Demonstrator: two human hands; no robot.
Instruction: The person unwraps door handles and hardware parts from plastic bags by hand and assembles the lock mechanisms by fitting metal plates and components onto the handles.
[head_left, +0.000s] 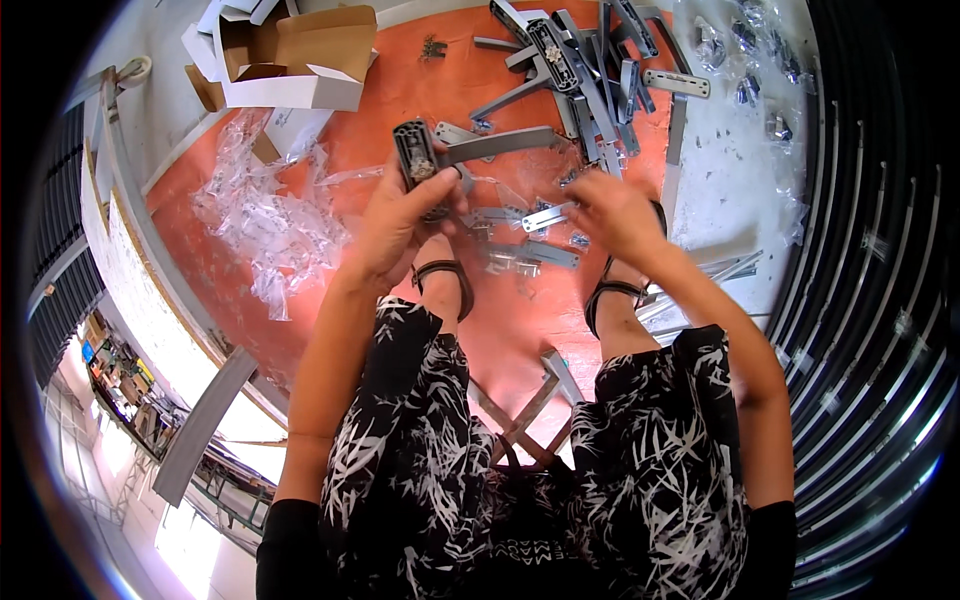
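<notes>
The left hand point(400, 222) is closed around the base of a grey metal lever handle with a rectangular plate point(440, 150), whose long arm juts toward the person's right, above the orange floor mat point(360, 150). The right hand point(612, 212) pinches one end of a small flat silvery metal strip point(545, 217), held level between the two hands. Just below them several more small grey metal pieces point(530, 255) lie on the mat between the sandalled feet.

Beyond the hands a loose pile of grey handles point(590, 60) crowds the mat's far edge; bare mat stays open between the pile and the hands. A heap of crumpled clear plastic wrappers point(265, 225) lies to the left, an open white-and-brown cardboard box point(295, 55) past it.

The right fingertips are blurred, so their exact grip is unclear. Both forearms reach forward over the knees, wrists bent inward.
</notes>
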